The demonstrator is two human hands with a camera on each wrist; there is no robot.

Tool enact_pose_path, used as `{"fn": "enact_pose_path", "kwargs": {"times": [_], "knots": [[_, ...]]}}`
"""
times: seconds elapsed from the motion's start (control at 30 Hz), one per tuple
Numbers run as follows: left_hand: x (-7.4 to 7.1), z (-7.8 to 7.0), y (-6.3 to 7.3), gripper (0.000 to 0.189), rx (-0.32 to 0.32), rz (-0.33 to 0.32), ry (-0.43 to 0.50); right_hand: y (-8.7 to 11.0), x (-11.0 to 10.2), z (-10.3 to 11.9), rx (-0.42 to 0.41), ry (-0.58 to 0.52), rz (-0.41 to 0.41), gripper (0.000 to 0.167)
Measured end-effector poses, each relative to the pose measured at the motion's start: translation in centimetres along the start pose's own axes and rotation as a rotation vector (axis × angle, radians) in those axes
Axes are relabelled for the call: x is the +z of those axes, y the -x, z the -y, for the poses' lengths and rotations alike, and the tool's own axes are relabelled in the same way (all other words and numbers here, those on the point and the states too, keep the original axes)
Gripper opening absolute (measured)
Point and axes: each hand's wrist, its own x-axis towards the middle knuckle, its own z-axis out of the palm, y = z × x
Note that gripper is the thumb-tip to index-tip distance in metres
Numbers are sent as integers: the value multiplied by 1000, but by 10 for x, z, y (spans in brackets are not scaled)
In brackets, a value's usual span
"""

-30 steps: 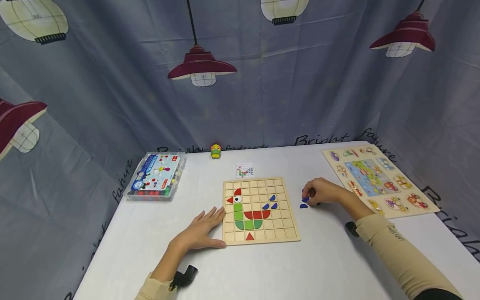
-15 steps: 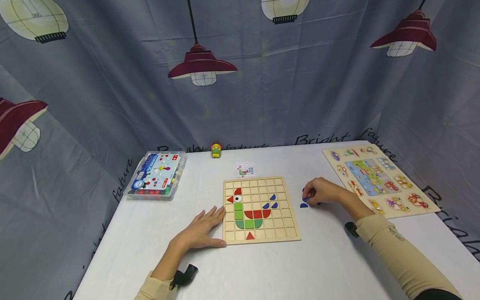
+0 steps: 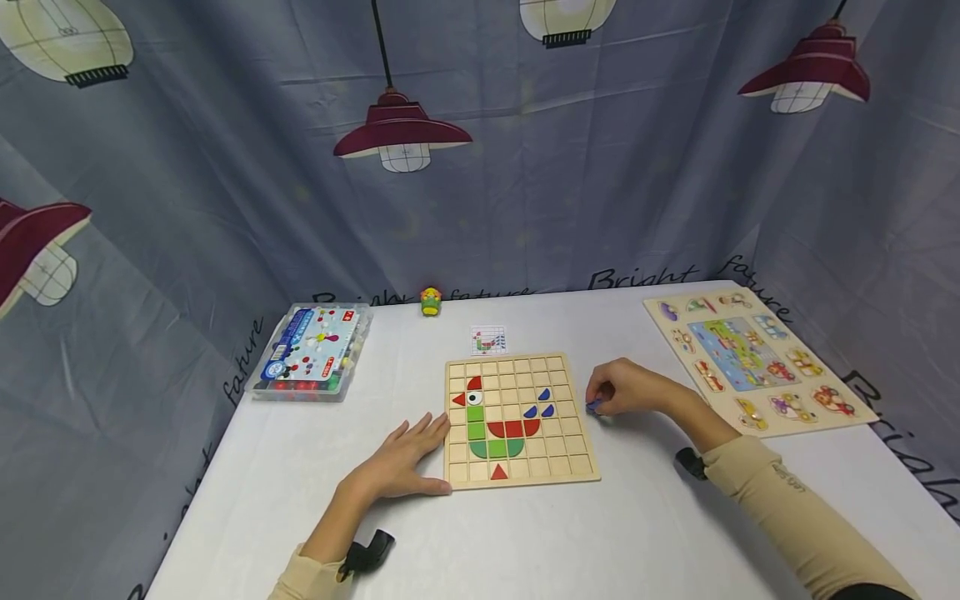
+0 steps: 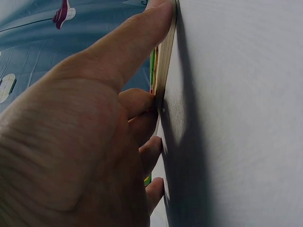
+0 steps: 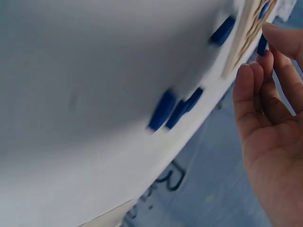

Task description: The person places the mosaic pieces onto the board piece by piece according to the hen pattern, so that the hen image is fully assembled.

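Note:
A wooden grid board (image 3: 555,471) lies on the table with red, green and blue shapes set in a bird-like figure. My left hand (image 3: 401,462) rests spread at its left edge, the thumb at the near corner; the left wrist view shows the thumb (image 4: 137,40) touching the board's side. Just off the board's right edge, my right hand (image 3: 630,387) pinches a small blue piece (image 5: 262,45) between thumb and fingertips. Several more blue pieces (image 5: 162,111) lie on the table below that hand in the right wrist view, mostly hidden in the head view.
A small picture card (image 3: 489,340) lies behind the board. To the left is a clear plastic case (image 3: 311,350) of coloured parts. A small toy figure (image 3: 431,302) stands at the back. An animal puzzle board (image 3: 750,358) lies under the right forearm's far side.
My right hand has moved left from the loose blue pieces toward the board, carrying a blue piece. My left hand has stayed at the board's edge.

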Motion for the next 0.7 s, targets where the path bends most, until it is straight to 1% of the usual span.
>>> {"fn": "enact_pose_path", "kwargs": {"times": [0.07,0.27,0.37,0.5,0.6,0.7], "knots": [[0,0,0,101,1,-2,1,-3,3,9,-31,8,12,16],[1,1,0,101,2,-3,1,-12,13,35,-44,-2,75,16],[0,1,0,101,1,-3,5,-16,18,45,-69,1,100,15],[0,1,0,101,-4,-3,6,-23,25,52,-78,18,132,14],[0,1,-1,101,-4,-2,-1,-27,29,55,-69,39,147,14],[1,2,0,101,5,-5,-1,-30,32,57,-66,48,161,14]]}}
